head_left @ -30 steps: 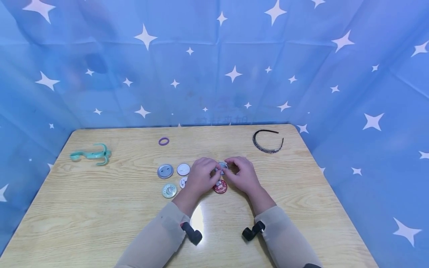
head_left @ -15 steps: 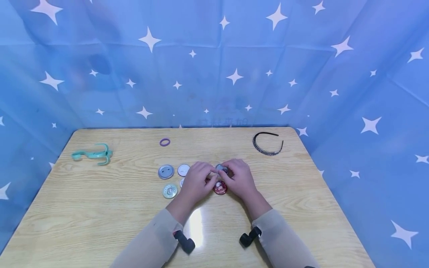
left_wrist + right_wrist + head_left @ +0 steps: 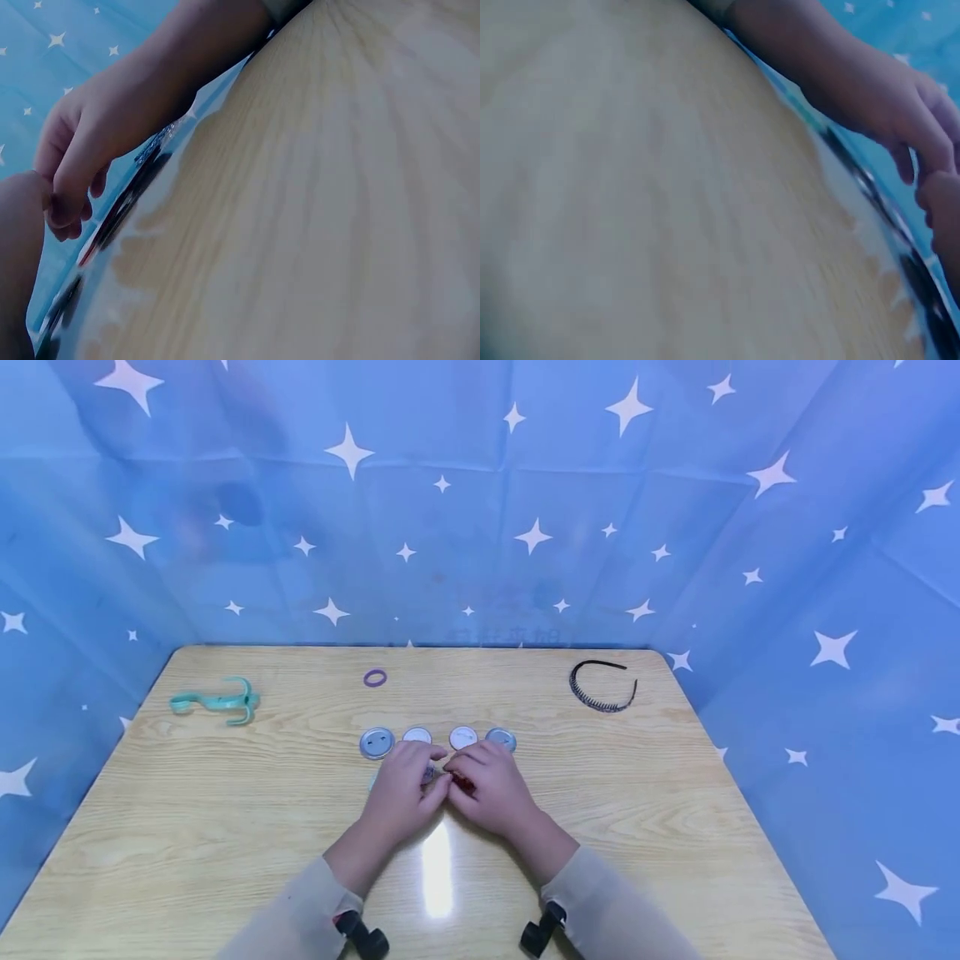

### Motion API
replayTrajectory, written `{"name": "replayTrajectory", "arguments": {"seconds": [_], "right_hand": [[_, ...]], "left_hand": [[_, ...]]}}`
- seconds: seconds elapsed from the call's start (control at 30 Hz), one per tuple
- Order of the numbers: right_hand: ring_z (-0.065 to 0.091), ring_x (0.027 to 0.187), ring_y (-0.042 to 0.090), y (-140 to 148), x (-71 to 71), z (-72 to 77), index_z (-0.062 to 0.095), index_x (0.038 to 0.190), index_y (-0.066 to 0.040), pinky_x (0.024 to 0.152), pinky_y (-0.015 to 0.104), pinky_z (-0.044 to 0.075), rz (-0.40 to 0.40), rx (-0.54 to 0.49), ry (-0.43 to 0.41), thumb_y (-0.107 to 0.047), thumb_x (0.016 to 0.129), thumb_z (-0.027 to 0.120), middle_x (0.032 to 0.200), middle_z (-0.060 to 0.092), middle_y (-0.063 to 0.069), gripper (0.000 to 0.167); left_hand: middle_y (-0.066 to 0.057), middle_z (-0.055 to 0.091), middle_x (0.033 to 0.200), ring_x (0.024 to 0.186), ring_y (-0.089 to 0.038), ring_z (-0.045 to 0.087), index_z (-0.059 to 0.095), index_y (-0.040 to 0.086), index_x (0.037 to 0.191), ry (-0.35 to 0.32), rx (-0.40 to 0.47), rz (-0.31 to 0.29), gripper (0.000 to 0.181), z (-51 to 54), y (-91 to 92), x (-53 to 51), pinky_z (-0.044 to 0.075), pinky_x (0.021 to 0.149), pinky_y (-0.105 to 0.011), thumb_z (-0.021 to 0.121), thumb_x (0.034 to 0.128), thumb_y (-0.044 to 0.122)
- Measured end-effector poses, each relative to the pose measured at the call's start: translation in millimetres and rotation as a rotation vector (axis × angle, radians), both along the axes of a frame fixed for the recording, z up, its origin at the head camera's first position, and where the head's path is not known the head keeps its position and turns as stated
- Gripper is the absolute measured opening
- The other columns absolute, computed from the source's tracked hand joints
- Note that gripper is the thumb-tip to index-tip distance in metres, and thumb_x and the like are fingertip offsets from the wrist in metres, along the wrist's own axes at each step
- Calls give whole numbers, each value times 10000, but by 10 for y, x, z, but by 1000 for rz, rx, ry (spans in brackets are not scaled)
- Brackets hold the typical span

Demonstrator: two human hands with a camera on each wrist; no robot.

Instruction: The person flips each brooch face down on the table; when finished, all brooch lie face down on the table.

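Observation:
Above the wood table my left hand point(image 3: 399, 793) is bent over a small patterned badge point(image 3: 429, 772); whether it grips the badge is unclear. My right hand point(image 3: 495, 789) curls its thumb and fingers round a red badge point(image 3: 463, 782). The tips of both hands nearly meet, as they also do in the left wrist view, where the right hand point(image 3: 112, 127) shows. Behind them lie a large grey pin-back badge point(image 3: 377, 743), a white badge point(image 3: 417, 735), another white one point(image 3: 463, 737) and a grey one point(image 3: 501, 740). A pale green edge peeks out beside my left hand.
A teal clip-like holder point(image 3: 217, 701) lies at the back left, a purple ring point(image 3: 375, 678) at the back middle, and a dark toothed headband point(image 3: 603, 687) at the back right. A blue star-patterned curtain point(image 3: 480, 527) hangs behind the table point(image 3: 262, 860).
Both hands have moved left and toward the front, off the grey badge at the right. That badge and a white one beside it now show; the pale green badge is mostly covered.

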State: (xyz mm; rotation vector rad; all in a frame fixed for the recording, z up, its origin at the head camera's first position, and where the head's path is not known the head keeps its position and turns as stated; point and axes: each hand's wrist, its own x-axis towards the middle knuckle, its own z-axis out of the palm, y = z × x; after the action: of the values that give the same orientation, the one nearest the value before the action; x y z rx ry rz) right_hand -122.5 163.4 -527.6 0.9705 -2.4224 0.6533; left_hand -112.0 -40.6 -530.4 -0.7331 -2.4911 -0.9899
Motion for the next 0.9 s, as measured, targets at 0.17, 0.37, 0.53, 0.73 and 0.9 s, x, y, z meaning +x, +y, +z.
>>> {"name": "replayTrajectory", "arguments": {"seconds": [0.17, 0.37, 0.53, 0.73, 0.9], "right_hand": [[652, 1055, 176, -138, 54, 3, 802, 1006, -206, 964, 419, 494, -1, 62, -18, -363, 947, 749, 1071, 741, -62, 175], [640, 1082, 206, -225, 64, 23, 803, 988, -218, 980, 448, 486, 7, 69, -50, -373, 948, 744, 1100, 732, -49, 171], [631, 1082, 211, -303, 50, 34, 806, 989, -190, 965, 431, 489, 30, 24, -69, -341, 924, 766, 1108, 739, -22, 169], [630, 1101, 184, -476, 29, 39, 812, 1004, -196, 1020, 405, 480, 30, 52, -88, -330, 940, 750, 1122, 737, -46, 161], [606, 1144, 205, -652, 9, 41, 822, 983, -228, 1065, 430, 446, -17, 97, -70, -351, 928, 749, 1102, 731, -68, 153]], "left_hand": [[-67, 706, 1171, 1187, -324, 590, 678, 73, 1259, -35, -25, 69, 398, -69, -292, 16, 389, 1069, -560, 753, 932, 287], [-93, 695, 1179, 1182, -351, 581, 669, 49, 1235, -62, -29, 62, 428, -81, -601, 40, 396, 1095, -552, 791, 897, 282], [-98, 689, 1183, 1167, -360, 576, 680, 56, 1158, -65, -47, 58, 381, -75, -814, 15, 409, 1080, -541, 811, 872, 271], [-89, 662, 1207, 1195, -356, 553, 694, 80, 1107, -107, -66, 72, 367, -74, -1089, 2, 406, 1075, -564, 846, 851, 297], [-97, 663, 1224, 1216, -359, 549, 700, 79, 1120, -125, -60, 90, 383, -68, -1258, 36, 400, 1086, -575, 844, 883, 343]]}}
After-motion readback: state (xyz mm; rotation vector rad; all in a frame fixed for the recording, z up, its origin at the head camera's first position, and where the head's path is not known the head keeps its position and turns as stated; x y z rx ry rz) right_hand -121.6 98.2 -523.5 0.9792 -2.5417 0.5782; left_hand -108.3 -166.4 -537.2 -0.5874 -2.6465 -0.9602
